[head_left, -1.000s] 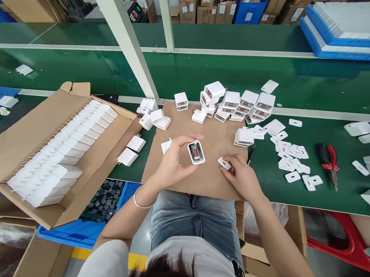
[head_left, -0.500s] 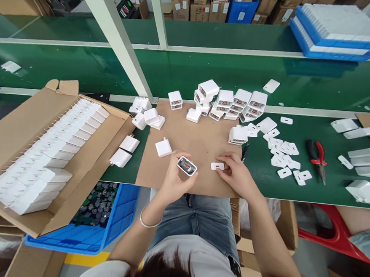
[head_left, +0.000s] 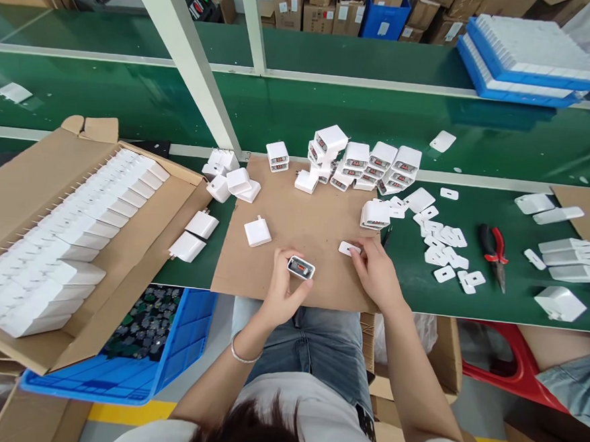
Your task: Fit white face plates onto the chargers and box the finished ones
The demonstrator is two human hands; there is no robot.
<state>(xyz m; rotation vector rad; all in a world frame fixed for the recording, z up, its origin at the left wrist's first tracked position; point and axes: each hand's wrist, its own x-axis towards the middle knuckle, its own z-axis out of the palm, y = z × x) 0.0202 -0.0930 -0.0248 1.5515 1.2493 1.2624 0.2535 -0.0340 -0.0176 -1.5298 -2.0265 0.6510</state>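
My left hand (head_left: 280, 293) is closed around a white charger housing (head_left: 311, 264), its open end facing up and showing dark and orange parts inside. To the right, the fingers of my right hand (head_left: 378, 274) pinch the end of a small white cover plate (head_left: 345, 248), just above or on the cardboard sheet (head_left: 325, 230). Housing and plate are apart. A white charger (head_left: 257, 232) lies up and left of my left hand. Beyond, charger housings (head_left: 356, 155) stand stacked with open ends showing; another short stack (head_left: 375, 214) sits above my right hand.
Loose cover plates (head_left: 442, 241) lie scattered at the right, beside red-and-black pliers (head_left: 495, 255). A cardboard box (head_left: 174, 216) with rows of white chargers is at the left, over a blue crate (head_left: 186, 334) of dark parts. Another person's leg (head_left: 559, 347) shows at right.
The view has shifted slightly. My right hand has brought the cover plate a little farther from me and tilted it; its slot no longer shows. My left hand has turned the housing slightly.
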